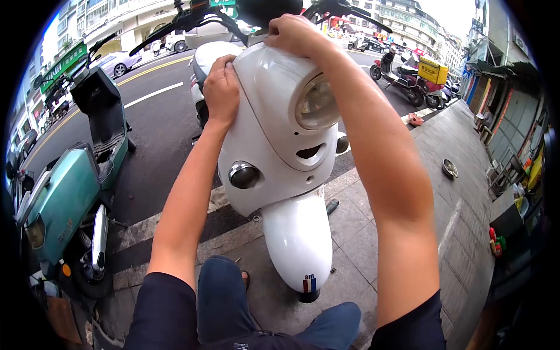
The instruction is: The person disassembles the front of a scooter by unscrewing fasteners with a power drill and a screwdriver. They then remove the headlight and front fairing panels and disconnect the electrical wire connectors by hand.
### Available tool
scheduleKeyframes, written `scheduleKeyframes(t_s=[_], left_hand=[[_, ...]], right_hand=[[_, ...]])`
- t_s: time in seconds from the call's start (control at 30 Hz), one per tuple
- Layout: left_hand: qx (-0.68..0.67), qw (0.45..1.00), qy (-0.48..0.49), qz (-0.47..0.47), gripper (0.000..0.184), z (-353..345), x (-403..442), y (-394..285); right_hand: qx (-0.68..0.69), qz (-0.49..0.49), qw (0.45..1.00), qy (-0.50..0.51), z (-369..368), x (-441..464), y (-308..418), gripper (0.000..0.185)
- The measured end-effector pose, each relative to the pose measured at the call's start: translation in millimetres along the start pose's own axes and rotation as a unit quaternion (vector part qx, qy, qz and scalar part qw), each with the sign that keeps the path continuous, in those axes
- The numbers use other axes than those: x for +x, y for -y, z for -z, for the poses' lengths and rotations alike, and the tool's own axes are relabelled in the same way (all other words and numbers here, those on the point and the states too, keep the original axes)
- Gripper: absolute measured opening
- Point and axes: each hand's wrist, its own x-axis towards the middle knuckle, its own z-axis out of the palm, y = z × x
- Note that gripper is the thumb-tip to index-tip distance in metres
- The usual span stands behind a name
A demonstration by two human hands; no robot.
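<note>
A white scooter stands facing me, with its front panel, round headlight and white front fender in view. My left hand is wrapped round the panel's upper edge on the left side, thumb near the seam. My right hand curls over the top of the panel, just above the headlight and below the handlebar. Its fingertips are partly hidden, and my forearm crosses the headlight's right side. A dark turn signal sits low on the panel.
A green scooter is parked at the left. Parked motorbikes, one with a yellow box, stand at the back right. On the pavement lie a small round dish and a dark bottle-like object near the fender. My knees flank the fender.
</note>
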Motion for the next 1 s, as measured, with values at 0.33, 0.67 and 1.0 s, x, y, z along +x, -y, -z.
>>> scheduleKeyframes(t_s=[0.33,0.67,1.0], left_hand=[[0.037,0.999,0.035,0.015,0.026,2.0,2.1,-0.1],[-0.050,0.958,0.232,-0.158,0.033,-24.6,81.2,-40.3],[0.207,0.821,0.527,-0.067,0.055,-104.3,135.7,-94.9]], right_hand=[[0.018,-0.011,1.000,0.001,4.0,1.4,3.8,0.027],[0.100,-0.093,0.988,-0.068,2.7,-6.7,-3.8,0.034],[0.373,-0.381,0.709,-0.462,-80.6,-268.0,-83.9,0.022]])
